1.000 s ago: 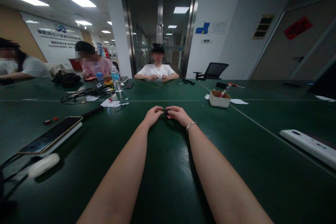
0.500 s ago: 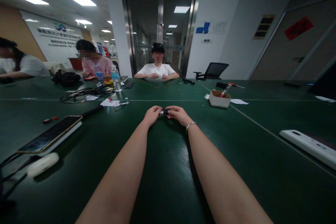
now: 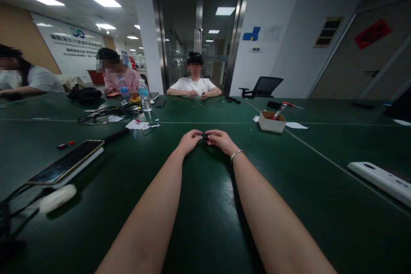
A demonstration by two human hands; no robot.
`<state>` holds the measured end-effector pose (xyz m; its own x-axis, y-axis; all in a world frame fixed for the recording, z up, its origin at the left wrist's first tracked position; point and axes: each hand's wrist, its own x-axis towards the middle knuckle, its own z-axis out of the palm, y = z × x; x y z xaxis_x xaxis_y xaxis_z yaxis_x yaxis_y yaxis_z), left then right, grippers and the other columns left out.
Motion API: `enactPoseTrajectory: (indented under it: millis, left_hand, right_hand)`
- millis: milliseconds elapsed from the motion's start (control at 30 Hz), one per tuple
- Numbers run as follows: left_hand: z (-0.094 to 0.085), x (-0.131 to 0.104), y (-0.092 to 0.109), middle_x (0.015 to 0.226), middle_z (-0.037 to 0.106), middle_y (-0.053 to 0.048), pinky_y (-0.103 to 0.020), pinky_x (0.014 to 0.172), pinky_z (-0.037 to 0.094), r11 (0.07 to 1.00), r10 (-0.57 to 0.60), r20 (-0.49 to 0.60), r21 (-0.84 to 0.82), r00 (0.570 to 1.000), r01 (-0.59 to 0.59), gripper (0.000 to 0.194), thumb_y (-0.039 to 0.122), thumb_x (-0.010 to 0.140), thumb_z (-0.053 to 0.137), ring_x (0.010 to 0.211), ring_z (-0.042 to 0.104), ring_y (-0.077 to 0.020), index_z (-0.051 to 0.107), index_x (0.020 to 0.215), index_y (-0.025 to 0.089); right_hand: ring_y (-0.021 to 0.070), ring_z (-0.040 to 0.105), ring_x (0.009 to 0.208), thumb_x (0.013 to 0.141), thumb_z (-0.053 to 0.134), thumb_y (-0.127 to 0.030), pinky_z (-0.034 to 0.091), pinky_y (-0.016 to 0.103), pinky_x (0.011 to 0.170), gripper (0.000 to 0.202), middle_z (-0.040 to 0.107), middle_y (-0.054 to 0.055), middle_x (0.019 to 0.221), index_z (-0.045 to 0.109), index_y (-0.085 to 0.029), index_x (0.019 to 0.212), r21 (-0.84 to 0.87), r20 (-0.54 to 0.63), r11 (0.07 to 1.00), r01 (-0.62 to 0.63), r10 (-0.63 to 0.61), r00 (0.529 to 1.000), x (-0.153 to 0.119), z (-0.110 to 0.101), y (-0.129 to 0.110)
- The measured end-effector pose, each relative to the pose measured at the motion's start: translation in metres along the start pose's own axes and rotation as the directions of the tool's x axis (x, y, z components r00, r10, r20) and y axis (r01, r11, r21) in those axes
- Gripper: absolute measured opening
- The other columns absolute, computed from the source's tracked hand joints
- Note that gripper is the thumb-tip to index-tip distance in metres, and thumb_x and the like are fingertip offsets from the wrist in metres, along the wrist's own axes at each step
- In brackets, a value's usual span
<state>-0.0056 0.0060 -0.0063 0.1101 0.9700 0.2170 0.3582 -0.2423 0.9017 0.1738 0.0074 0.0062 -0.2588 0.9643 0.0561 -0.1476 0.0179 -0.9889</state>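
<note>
Between my two hands is a small black object (image 3: 204, 136), too small and too far covered by fingers to name. My left hand (image 3: 190, 142) pinches its left end, where a bit of silver shows at the fingertips. The fingers of my right hand (image 3: 221, 141) are closed on its right end, and a silver bracelet (image 3: 236, 154) circles that wrist. Both hands stay just above the dark green table (image 3: 205, 205), arms stretched forward. Fingertips hide most of the object.
A phone on a white block (image 3: 69, 162) and a white oval device (image 3: 58, 198) lie left. Black cables (image 3: 111, 113), paper scraps (image 3: 138, 125) and a water bottle (image 3: 145, 96) sit beyond. Right are a small box (image 3: 272, 122) and a white power strip (image 3: 379, 182). People sit opposite and at the left.
My left fingers have come closer to the right ones, and less of the object's silver part shows. The whole view has shifted slightly.
</note>
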Motion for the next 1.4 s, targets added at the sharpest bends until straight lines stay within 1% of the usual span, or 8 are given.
enactPoseTrajectory:
  millis: [233, 333, 533, 700, 867, 1000, 1167, 1400]
  left_hand:
    - [0.0002, 0.0010, 0.0008, 0.085, 0.067, -0.003, -0.025, 0.070, 0.046, 1.000, -0.009, -0.010, -0.007, 1.000, 0.009, 0.030, 0.026, 0.078, 0.058, 0.072, 0.058, -0.0132, 0.066, 0.106, 0.019]
    - [-0.0002, 0.0020, -0.0006, 0.080, 0.066, -0.004, -0.025, 0.067, 0.045, 0.999, -0.020, 0.015, -0.028, 1.000, 0.021, 0.029, 0.030, 0.082, 0.052, 0.070, 0.058, -0.0137, 0.066, 0.103, 0.017]
    - [-0.0012, 0.0007, 0.0007, 0.089, 0.067, -0.004, -0.026, 0.069, 0.045, 1.000, 0.005, -0.005, -0.021, 1.000, -0.006, 0.028, 0.027, 0.078, 0.058, 0.072, 0.058, -0.0131, 0.068, 0.102, 0.019]
    - [-0.0009, 0.0006, 0.0005, 0.080, 0.067, -0.005, -0.026, 0.066, 0.045, 1.000, -0.015, 0.026, -0.013, 1.000, 0.016, 0.030, 0.036, 0.084, 0.050, 0.070, 0.058, -0.0141, 0.068, 0.098, 0.016]
    - [-0.0008, 0.0026, -0.0026, 0.086, 0.067, -0.004, -0.026, 0.069, 0.045, 1.000, 0.023, 0.015, -0.010, 1.000, -0.022, 0.031, 0.028, 0.076, 0.060, 0.073, 0.058, -0.0141, 0.067, 0.104, 0.018]
    - [-0.0006, 0.0021, -0.0018, 0.083, 0.065, -0.004, -0.026, 0.065, 0.044, 0.998, 0.009, 0.041, -0.058, 0.999, -0.006, 0.030, 0.032, 0.081, 0.053, 0.069, 0.057, -0.0137, 0.066, 0.104, 0.017]
    - [-0.0014, 0.0012, -0.0028, 0.082, 0.065, -0.002, -0.026, 0.067, 0.044, 0.999, 0.035, 0.025, -0.014, 0.999, -0.035, 0.031, 0.031, 0.076, 0.060, 0.068, 0.055, -0.0130, 0.066, 0.104, 0.019]
    - [-0.0013, 0.0018, -0.0040, 0.082, 0.065, -0.003, -0.026, 0.066, 0.046, 0.997, 0.021, 0.046, -0.071, 0.999, -0.018, 0.028, 0.030, 0.081, 0.055, 0.072, 0.059, -0.0137, 0.063, 0.104, 0.018]
  right_hand:
    - [0.0086, 0.065, 0.056, 0.078, 0.061, 0.000, 0.056, 0.017, 0.057, 0.021, 0.069, 0.002, 0.067, 0.069, -0.012, 0.093, -0.015, 0.006, 1.000, -0.002, 0.002, 1.000, 0.0012, -0.0012, 0.0011]
    - [0.0086, 0.065, 0.057, 0.078, 0.062, -0.001, 0.056, 0.017, 0.057, 0.021, 0.069, 0.002, 0.068, 0.069, -0.013, 0.093, -0.020, 0.007, 1.000, -0.001, 0.001, 1.000, 0.0006, -0.0013, 0.0007]
    - [0.0078, 0.064, 0.055, 0.077, 0.064, -0.001, 0.056, 0.017, 0.055, 0.019, 0.069, 0.002, 0.068, 0.070, -0.013, 0.091, -0.023, 0.019, 1.000, 0.004, -0.004, 1.000, -0.0003, -0.0011, -0.0005]
    - [0.0078, 0.064, 0.055, 0.077, 0.065, -0.001, 0.056, 0.017, 0.055, 0.019, 0.069, 0.002, 0.067, 0.070, -0.013, 0.091, -0.022, 0.016, 1.000, 0.010, -0.009, 1.000, 0.0001, -0.0006, 0.0000]
    - [0.0080, 0.064, 0.054, 0.076, 0.064, -0.001, 0.055, 0.017, 0.054, 0.020, 0.069, 0.001, 0.066, 0.069, -0.013, 0.091, -0.005, 0.004, 1.000, 0.008, -0.008, 1.000, 0.0002, 0.0001, 0.0001]
    - [0.0080, 0.064, 0.055, 0.077, 0.064, 0.000, 0.055, 0.017, 0.055, 0.020, 0.069, 0.002, 0.067, 0.069, -0.013, 0.091, 0.004, 0.014, 1.000, 0.012, -0.012, 1.000, -0.0002, 0.0000, 0.0000]
    - [0.0082, 0.064, 0.054, 0.077, 0.063, 0.000, 0.055, 0.017, 0.054, 0.020, 0.069, 0.002, 0.066, 0.070, -0.013, 0.090, 0.005, 0.007, 1.000, 0.013, -0.013, 1.000, -0.0009, 0.0000, -0.0002]
    - [0.0081, 0.064, 0.054, 0.077, 0.062, 0.001, 0.056, 0.016, 0.053, 0.020, 0.069, 0.001, 0.065, 0.070, -0.013, 0.090, 0.013, 0.004, 1.000, 0.020, -0.020, 1.000, 0.0002, 0.0000, 0.0007]
